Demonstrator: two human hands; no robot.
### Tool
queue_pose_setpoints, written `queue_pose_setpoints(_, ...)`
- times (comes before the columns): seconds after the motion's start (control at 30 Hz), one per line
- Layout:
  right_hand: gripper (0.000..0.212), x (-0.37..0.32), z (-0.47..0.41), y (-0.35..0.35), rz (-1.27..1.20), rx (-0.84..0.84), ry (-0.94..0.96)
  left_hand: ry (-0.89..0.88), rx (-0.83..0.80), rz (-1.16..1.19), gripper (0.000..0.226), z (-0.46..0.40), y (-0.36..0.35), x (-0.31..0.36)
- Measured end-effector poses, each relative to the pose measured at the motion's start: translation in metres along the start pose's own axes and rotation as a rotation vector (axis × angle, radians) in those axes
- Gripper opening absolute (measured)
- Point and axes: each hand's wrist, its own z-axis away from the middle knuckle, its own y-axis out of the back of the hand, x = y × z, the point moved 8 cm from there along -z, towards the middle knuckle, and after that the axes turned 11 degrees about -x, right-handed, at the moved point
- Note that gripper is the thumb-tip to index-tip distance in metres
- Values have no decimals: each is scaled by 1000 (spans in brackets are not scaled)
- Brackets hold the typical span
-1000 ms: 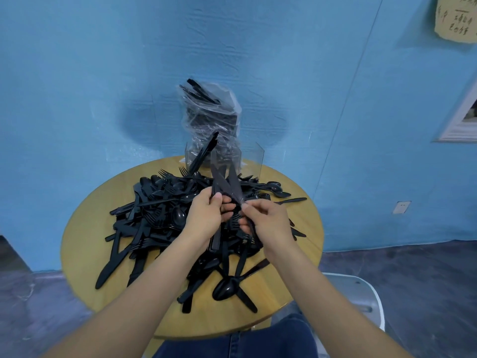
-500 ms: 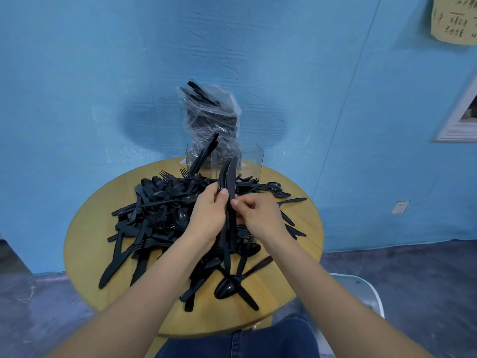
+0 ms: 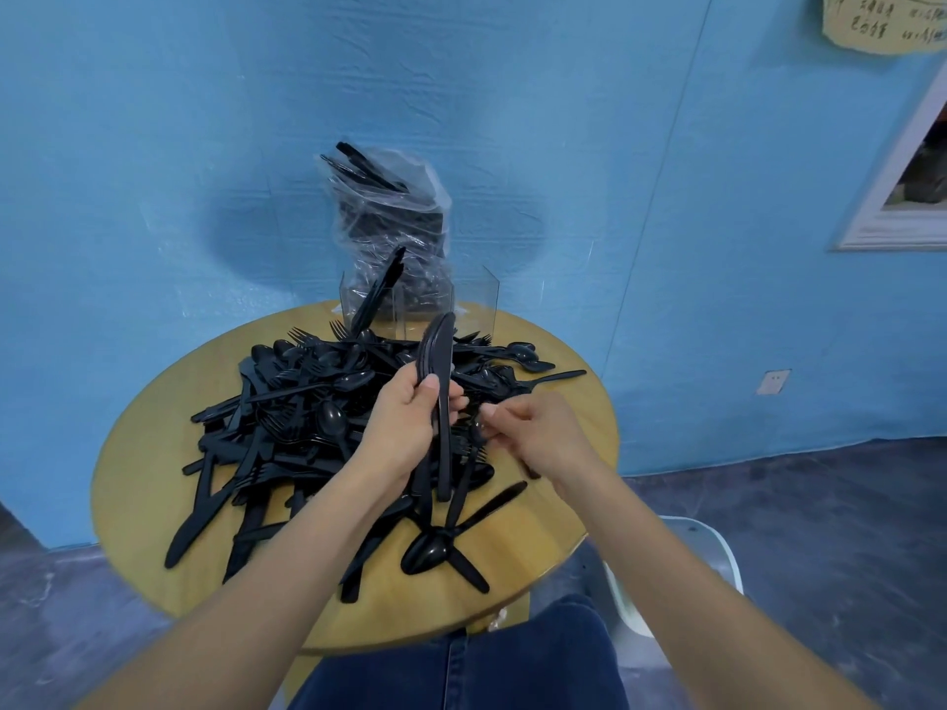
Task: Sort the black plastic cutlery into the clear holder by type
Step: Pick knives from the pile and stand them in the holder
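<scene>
over the round wooden table (image 3: 153,463), the left hand (image 3: 405,427) grips a bundle of black plastic knives (image 3: 438,381) upright (blades up) above the cutlery pile (image 3: 297,427); the right hand (image 3: 538,433), fingers loosely curled, holds nothing, just beside.

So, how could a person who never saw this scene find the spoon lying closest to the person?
Start at the round wooden table and follow the black cutlery pile to its near edge. There one spoon lies apart, its bowl toward the person, crossing a knife. Its glossy oval bowl faces up, on bare wood.
</scene>
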Motion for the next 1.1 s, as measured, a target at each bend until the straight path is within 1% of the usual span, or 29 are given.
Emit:
queue_pose_setpoints(0.07, 25, 15, 4, 21, 164, 115, -56, 11, 20, -21, 22, -1, 3, -2)
queue_pose_setpoints(0.13, 25, 28, 7, 32, 293, 169, -113, 22, 30, -54, 23, -2, 4, -4)
queue_pose_setpoints(0.23, 20, 39, 5, 30, 379, 162, -157, 40, 25, -81, 22, -4, 4, -7)
queue_pose_setpoints(0.37, 25, 38, -2, 21, 471, 136, -164, 56, 24, -67, 22, -5, 4, -11)
queue_pose_setpoints(0.5, 19, 36, -8, 17, 548, 108, -139, 53, 30, -75, 20, -5, 6, -12)
queue_pose_setpoints(0.63, 31, 34, -12, 16, 642, 100, -101, 47, 39, -86, 21, -5, 8, -11)
queue_pose_setpoints(0.67, 31, 34, -14, 15, 670, 83, -104, 50, 39, -90, 21, -5, 7, -11)
queue_pose_setpoints(0.73, 23, 36, -16, 12, 708, 64, -106, 51, 37, -94, 21, -6, 6, -11)
queue_pose_setpoints(0.8, 14, 34, -18, 12, 711, 63, -101, 50, 37, -101, 21, -8, 6, -12)
queue_pose_setpoints(0.87, 9, 32, -18, 13, 687, 60, -101, 48, 41, -96, 21, -9, 8, -13)
queue_pose_setpoints(0.97, 14, 27, -18, 18, 587, 82, -71, 55, 50, -84, 21, -10, 9, -14)
queue_pose_setpoints(1.1, 14, 12, -10, 34, 405, 209, 25, 62, 55, -88, 22, -12, 12, -15)
